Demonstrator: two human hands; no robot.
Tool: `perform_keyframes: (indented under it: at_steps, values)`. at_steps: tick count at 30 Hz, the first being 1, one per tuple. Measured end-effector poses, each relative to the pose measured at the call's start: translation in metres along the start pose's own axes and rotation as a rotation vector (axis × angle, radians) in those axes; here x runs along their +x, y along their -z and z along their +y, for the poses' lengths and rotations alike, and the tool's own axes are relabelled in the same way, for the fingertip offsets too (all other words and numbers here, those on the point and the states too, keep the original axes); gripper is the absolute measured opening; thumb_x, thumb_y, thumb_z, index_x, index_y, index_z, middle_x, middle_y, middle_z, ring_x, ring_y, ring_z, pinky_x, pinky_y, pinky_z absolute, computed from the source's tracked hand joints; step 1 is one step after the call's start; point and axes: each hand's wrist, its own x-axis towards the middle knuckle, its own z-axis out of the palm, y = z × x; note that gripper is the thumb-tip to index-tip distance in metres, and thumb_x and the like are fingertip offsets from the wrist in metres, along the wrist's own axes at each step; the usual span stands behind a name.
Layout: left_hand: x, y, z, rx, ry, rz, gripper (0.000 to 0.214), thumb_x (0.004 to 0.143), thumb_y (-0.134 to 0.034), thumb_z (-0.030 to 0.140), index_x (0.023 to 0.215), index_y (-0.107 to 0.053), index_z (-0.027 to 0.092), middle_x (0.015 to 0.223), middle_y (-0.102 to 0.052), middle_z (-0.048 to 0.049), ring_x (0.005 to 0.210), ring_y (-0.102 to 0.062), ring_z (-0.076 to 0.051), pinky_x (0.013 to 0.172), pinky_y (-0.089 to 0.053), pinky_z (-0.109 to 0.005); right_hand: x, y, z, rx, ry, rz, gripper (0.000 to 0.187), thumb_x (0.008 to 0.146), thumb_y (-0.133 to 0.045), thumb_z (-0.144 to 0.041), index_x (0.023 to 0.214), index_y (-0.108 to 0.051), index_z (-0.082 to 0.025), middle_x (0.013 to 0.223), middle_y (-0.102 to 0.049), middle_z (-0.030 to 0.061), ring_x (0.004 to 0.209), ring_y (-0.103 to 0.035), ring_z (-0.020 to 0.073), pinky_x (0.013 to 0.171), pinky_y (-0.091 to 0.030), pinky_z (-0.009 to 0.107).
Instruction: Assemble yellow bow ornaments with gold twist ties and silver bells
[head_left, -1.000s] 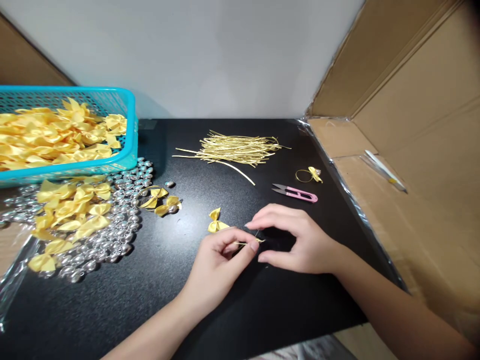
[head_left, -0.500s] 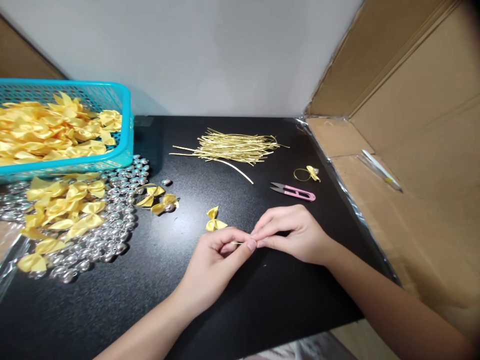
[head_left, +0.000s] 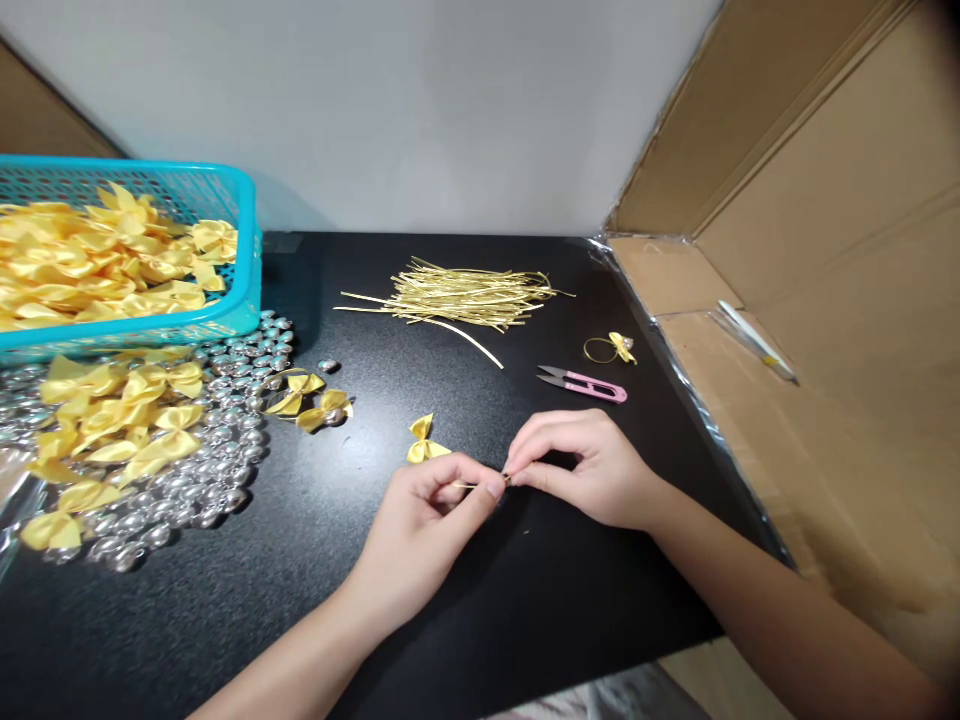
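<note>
One black tabletop [head_left: 420, 620], on which your work lies. One blue mesh basket [head_left: 250, 205], far left, heaped with yellow bows [head_left: 82, 255]. One spread of silver beads [head_left: 236, 440], in front of the basket, with a pile of loose bows [head_left: 154, 410] on it. Two hands, yours: the left hand [head_left: 431, 525], its grip clamped on a thin gold cord [head_left: 463, 486]; the right hand [head_left: 585, 465], its grip drawn together, apparently clamped on the cord's end. Change to note: a second ago your right thumb and fingers stood apart around that end; now they meet at it, so both hands seem to be working the same tip. One bundle of gold strands [head_left: 469, 298], beyond your hands. One pair of pink snips [head_left: 600, 388], just beyond your right hand. One bow-and-bead loop [head_left: 621, 347], beyond the snips. One single bow [head_left: 424, 440], just beside your left hand. One gold cord, in your fingertips, mostly hidden; any knot is too small to tell. Against the frame half a second back, a glint of gold shows between your fingertips, and the whole view sits slightly further left; the snips, bundle and loop keep their places.
</note>
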Motion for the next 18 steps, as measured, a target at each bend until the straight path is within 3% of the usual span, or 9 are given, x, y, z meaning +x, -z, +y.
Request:
perform_keyframes:
  at_steps: [18]
  values:
    - [0.001,-0.002,0.002,-0.026,-0.006,0.033,0.028,0.079,-0.059,0.04,0.063,-0.053,0.017,0.049,-0.034,0.0081,0.046,-0.022,-0.007,0.043,-0.016,-0.02,0.0,0.011,-0.003,-0.138,-0.033,-0.08,0.011,0.089,-0.059,-0.011,0.08,-0.062,-0.015,0.081,-0.064,0.0042,0.076,-0.061,0.013,0.071,-0.049,0.025]
